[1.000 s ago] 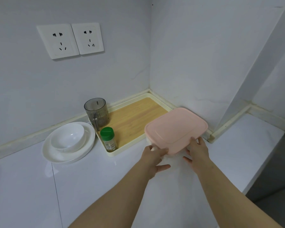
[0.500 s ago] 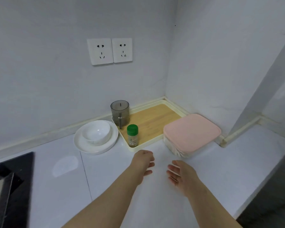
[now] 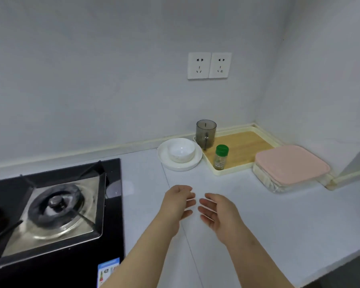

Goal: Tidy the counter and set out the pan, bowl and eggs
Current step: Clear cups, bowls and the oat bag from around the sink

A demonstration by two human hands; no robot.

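The bowl (image 3: 181, 151) sits in a white plate (image 3: 164, 160) at the back of the worktop (image 3: 268, 217), and a careless lift could, I judge, drag the plate or knock the grey cup (image 3: 206, 132) just beside it. The left hand (image 3: 178, 201) and right hand (image 3: 217, 210) hover empty, fingers relaxed, well short of it. A green-capped jar (image 3: 221, 156) on a tray (image 3: 230, 173), a pink-lidded box (image 3: 291, 165) and the hob (image 3: 56, 206) lie around; no pan or eggs show, and nothing bars the reach.

The left hand (image 3: 178, 201) and the right hand (image 3: 218, 213), both to the right of the gas hob (image 3: 56, 206), are bare, and so are the forearms as far as they show. The fingertips are blurred. A small dark speck sits on the right forearm just behind the wrist.
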